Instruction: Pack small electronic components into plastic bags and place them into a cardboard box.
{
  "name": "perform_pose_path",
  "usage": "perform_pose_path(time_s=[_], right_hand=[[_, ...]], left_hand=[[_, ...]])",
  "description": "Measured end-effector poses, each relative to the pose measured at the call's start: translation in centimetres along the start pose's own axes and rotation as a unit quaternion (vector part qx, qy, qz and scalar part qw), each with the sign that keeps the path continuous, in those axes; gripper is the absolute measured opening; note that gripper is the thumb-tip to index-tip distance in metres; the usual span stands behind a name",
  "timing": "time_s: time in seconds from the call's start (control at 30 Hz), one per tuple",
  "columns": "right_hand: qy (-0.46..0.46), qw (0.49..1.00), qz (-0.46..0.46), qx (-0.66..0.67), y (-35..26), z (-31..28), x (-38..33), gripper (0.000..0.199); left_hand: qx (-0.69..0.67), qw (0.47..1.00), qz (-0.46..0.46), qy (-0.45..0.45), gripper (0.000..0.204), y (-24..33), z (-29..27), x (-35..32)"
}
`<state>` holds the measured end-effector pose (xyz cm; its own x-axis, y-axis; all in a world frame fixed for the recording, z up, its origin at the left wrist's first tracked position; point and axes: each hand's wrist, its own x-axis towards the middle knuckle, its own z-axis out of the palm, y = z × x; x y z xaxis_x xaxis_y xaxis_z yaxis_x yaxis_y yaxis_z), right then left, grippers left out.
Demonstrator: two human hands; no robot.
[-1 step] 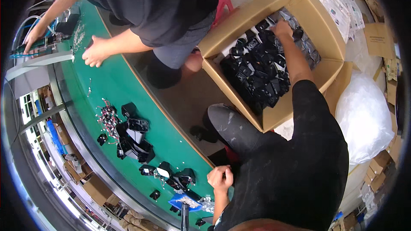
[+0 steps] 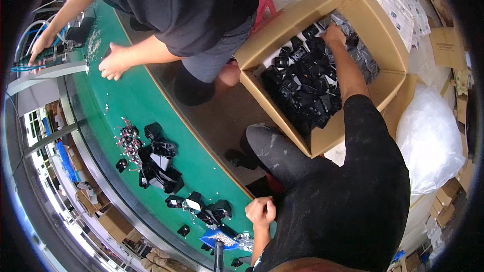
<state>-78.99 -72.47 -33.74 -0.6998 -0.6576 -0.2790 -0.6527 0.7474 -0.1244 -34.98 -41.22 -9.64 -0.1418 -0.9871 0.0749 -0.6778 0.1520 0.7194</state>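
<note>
My right arm reaches into a large open cardboard box (image 2: 282,121). At its far end, my right hand (image 2: 334,35) is down among black plastic housings (image 2: 307,78) and grey plastic bags (image 2: 364,60); its fingertips are hidden there, so any grip cannot be made out. My left hand (image 2: 260,210) is curled into a loose fist at the near edge of the green bench (image 2: 166,95), with nothing visible in it. Beyond it on the bench lie several black housings (image 2: 220,208) and a blue tray (image 2: 220,240) of small pale parts.
A co-worker (image 2: 176,10) in a dark shirt sits ahead, with one hand (image 2: 116,62) over the bench. A pile of red-and-white wired parts (image 2: 128,141) lies beside more housings (image 2: 160,163). A stuffed white plastic bag (image 2: 428,141) stands right of the box.
</note>
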Motion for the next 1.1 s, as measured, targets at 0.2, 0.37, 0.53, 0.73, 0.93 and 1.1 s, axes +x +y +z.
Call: perform_pose_path(time_s=[0.2, 0.37, 0.53, 0.73, 0.93, 1.1], right_hand=[[-0.019, 0.999, 0.000, -0.036, 3.9, 0.5, 2.5, 0.029], [0.002, 0.999, -0.047, -0.014, 7.8, -1.4, -1.1, 0.024], [0.059, 0.863, -0.369, 0.341, 2.9, -1.5, -6.8, 0.020], [-0.161, 0.809, -0.190, 0.533, 3.5, -1.2, -7.3, 0.018], [0.023, 0.962, -0.138, 0.234, 4.2, 0.2, -1.4, 0.037], [-0.086, 0.983, -0.121, -0.107, 8.0, 0.0, 3.4, 0.037]], left_hand=[[-0.009, 1.000, -0.003, -0.021, 0.008, 0.5, 0.7, -0.2], [-0.029, 0.999, 0.002, -0.043, 0.007, 0.6, 1.1, -0.9], [0.007, 1.000, -0.002, -0.026, 0.007, 0.0, 0.3, -0.4], [0.000, 1.000, -0.001, -0.010, 0.008, 0.0, 0.1, -0.4], [0.001, 1.000, -0.003, -0.019, 0.009, -0.2, 0.4, -0.4], [-0.039, 0.999, -0.016, -0.028, 0.009, 0.6, 1.2, -0.9]])
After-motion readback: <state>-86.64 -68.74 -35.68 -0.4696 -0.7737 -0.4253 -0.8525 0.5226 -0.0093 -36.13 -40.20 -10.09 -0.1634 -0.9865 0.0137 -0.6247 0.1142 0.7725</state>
